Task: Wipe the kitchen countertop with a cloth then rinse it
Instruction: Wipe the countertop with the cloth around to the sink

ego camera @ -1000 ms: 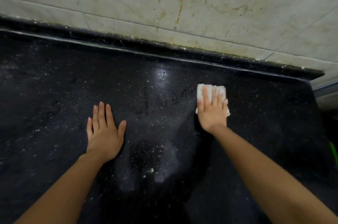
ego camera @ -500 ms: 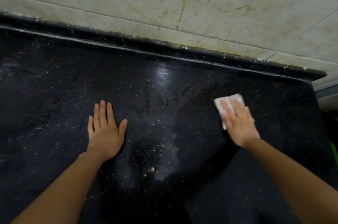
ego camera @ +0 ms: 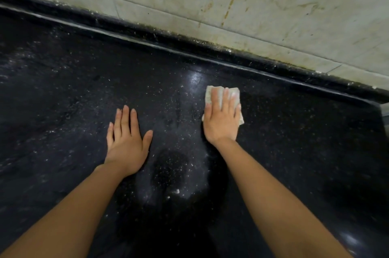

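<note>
The countertop (ego camera: 63, 93) is black speckled stone, dusted with pale crumbs and smears. My right hand (ego camera: 222, 118) lies flat on a small folded white cloth (ego camera: 212, 94) and presses it onto the counter near the middle, a little short of the back edge. Only the cloth's far edge and right corner show past my fingers. My left hand (ego camera: 126, 142) rests palm down on the bare counter to the left, fingers spread, holding nothing.
A raised black lip (ego camera: 189, 43) runs along the back of the counter under a stained pale tile wall (ego camera: 273, 5). The counter ends at the right (ego camera: 379, 114). A pale wet patch with crumbs (ego camera: 179, 184) lies between my forearms.
My right hand swept the cloth out to the right, then back left toward the middle. My left hand stayed in place. The view shifted slightly.
</note>
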### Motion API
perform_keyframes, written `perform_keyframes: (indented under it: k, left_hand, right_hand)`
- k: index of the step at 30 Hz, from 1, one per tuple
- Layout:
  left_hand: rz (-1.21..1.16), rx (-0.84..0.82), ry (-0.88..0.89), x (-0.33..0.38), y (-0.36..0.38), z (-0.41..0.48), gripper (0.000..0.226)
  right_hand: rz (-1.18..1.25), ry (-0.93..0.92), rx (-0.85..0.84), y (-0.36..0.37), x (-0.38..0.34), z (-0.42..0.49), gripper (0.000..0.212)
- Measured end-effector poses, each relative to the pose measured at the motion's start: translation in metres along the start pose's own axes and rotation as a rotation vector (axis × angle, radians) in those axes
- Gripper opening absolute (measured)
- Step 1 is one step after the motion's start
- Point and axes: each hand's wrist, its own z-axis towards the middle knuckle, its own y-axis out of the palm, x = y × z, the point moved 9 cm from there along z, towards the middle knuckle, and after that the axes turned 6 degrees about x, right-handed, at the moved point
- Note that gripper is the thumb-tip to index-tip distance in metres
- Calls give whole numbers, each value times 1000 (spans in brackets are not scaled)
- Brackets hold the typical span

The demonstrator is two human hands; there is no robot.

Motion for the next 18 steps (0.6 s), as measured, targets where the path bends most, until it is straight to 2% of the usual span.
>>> perform_keyframes:
  k: [4,6,8,10,13,15,18]
  left_hand:
    - [-14,-17,-1,0,0,0,71]
    - [-13,-7,3,0,0,0,72]
    - [-18,5,8,0,-1,-1,72]
    - [-25,12,8,1,-2,-1,72]
    - [-21,10,7,1,-1,0,72]
    - [-28,14,6,0,-1,0,72]
    - [-28,26,6,0,-1,0,72]
  right_hand:
    - [-38,-420,-133,-5,3,-17,52]
    - [-114,-513,-157,-11,30,-23,56]
    - [-139,-355,-98,-23,79,-13,63]
    - [-104,-70,-13,-40,138,-3,69]
    - [-91,260,86,-60,202,4,59]
    - [-28,450,110,-64,218,14,52]
    - [20,701,102,-61,215,33,54]
